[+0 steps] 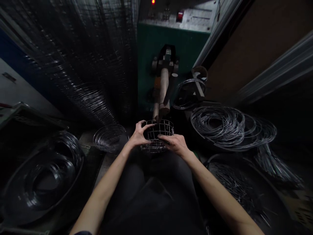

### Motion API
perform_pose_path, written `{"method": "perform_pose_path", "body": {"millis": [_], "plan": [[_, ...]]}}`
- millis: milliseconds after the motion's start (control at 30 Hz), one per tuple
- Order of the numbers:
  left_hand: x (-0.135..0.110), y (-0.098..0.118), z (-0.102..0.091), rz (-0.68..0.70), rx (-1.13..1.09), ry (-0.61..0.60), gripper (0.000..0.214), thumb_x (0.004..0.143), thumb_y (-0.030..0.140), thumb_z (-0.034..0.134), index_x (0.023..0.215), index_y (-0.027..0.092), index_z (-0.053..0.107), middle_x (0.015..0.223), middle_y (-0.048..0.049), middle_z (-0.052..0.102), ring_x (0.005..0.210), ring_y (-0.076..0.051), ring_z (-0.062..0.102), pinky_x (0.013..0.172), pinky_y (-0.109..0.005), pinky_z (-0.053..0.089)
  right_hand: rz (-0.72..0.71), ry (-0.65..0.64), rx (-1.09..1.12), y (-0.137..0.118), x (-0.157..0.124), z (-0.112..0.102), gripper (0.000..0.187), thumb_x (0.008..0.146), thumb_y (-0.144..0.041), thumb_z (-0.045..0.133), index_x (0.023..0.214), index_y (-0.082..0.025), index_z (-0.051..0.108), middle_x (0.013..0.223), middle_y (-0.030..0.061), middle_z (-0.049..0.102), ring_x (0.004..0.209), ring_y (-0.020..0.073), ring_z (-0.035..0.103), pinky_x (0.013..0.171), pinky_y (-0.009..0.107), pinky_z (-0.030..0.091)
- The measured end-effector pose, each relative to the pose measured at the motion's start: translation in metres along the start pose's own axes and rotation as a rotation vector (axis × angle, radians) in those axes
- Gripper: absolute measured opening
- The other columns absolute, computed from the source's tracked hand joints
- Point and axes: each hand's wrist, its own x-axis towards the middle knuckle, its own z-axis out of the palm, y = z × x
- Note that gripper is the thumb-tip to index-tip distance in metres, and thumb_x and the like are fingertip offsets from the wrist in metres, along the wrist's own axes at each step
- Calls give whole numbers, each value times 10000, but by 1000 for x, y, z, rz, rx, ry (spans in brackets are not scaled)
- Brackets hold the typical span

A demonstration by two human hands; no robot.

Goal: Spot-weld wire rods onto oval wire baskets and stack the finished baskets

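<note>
A round wire basket point(160, 131) of thin metal rings and crossing rods is held in front of my lap, just below the arms of a spot welding machine point(164, 88). My left hand point(140, 135) grips its left side, thumb low and fingers over the upper wires. On the right side, my right hand point(176, 143) has its fingers on the basket's near wires, with the thumb partly hidden. The machine's lower tip is at the basket's far rim; whether they touch I cannot tell.
Wire rings lie in a heap point(217, 125) at right, above a tub of short rods point(230, 178). Left are a basin with wire coils point(46, 179), a small stack of rings point(110, 137) and tall stacked wirework point(97, 58). A control panel point(193, 16) shows a red light.
</note>
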Motion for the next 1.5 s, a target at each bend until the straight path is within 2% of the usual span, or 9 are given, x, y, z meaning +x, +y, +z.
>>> {"method": "perform_pose_path", "body": {"millis": [433, 567, 767, 867, 967, 1100, 1233, 1400, 1500], "plan": [[10, -10, -2, 15, -13, -1, 832, 515, 274, 868, 1279, 292, 541, 1281, -85, 326, 1258, -316, 354, 1101, -520, 340, 114, -55, -26, 1, 10, 5, 277, 903, -369, 552, 1155, -366, 666, 1032, -36, 731, 739, 147, 697, 584, 235, 420], [11, -9, -5, -20, 2, -18, 833, 515, 305, 870, 1280, 307, 541, 1282, -79, 327, 1267, -321, 348, 1091, -515, 354, 146, -78, -21, -1, 10, 2, 275, 903, -389, 552, 1150, -367, 671, 999, -33, 742, 733, 145, 695, 566, 233, 404], [32, -12, -14, -71, -12, -37, 824, 513, 320, 868, 1273, 302, 550, 1278, -76, 353, 1268, -323, 369, 1105, -503, 337, 232, -76, 26, 2, 31, -4, 263, 913, -390, 545, 1139, -354, 676, 920, -30, 756, 753, 155, 698, 565, 228, 404], [45, -19, -15, -44, -5, -21, 820, 519, 323, 868, 1274, 286, 549, 1288, -84, 348, 1277, -322, 364, 1115, -498, 321, 265, -5, 59, 5, 37, -1, 250, 901, -373, 572, 1124, -339, 679, 980, -32, 747, 822, 157, 694, 576, 225, 411], [50, -25, -14, -6, 2, -18, 814, 523, 359, 868, 1269, 266, 555, 1269, -91, 361, 1276, -319, 366, 1114, -496, 319, 324, 138, 76, 3, 32, 4, 213, 899, -357, 578, 1066, -300, 697, 1046, -12, 726, 871, 147, 673, 607, 216, 414], [51, -29, -14, -14, -14, -9, 820, 512, 362, 865, 1266, 284, 555, 1277, -81, 358, 1280, -313, 367, 1118, -491, 315, 465, 258, 103, -1, 26, 7, 226, 896, -418, 553, 907, -259, 714, 960, 22, 674, 739, 126, 617, 554, 221, 374], [62, -30, -18, -77, -10, -8, 805, 521, 339, 845, 1270, 291, 553, 1304, -76, 346, 1314, -326, 333, 1133, -497, 285, 552, 286, 196, 7, 38, 8, 234, 876, -434, 563, 854, -247, 702, 820, 12, 630, 688, 133, 570, 550, 238, 352], [78, -33, -22, -99, -23, -11, 804, 519, 317, 839, 1269, 269, 554, 1321, -81, 350, 1309, -324, 353, 1132, -486, 285, 622, 259, 261, 17, 59, 8, 232, 824, -464, 606, 843, -256, 707, 817, 5, 629, 687, 151, 564, 553, 256, 355], [80, -36, -22, -69, -32, -15, 815, 521, 369, 852, 1268, 249, 550, 1340, -95, 362, 1326, -328, 337, 1137, -491, 266, 639, 275, 309, 18, 59, 4, 273, 812, -482, 600, 832, -238, 722, 806, 25, 614, 675, 161, 563, 586, 273, 402]]}}
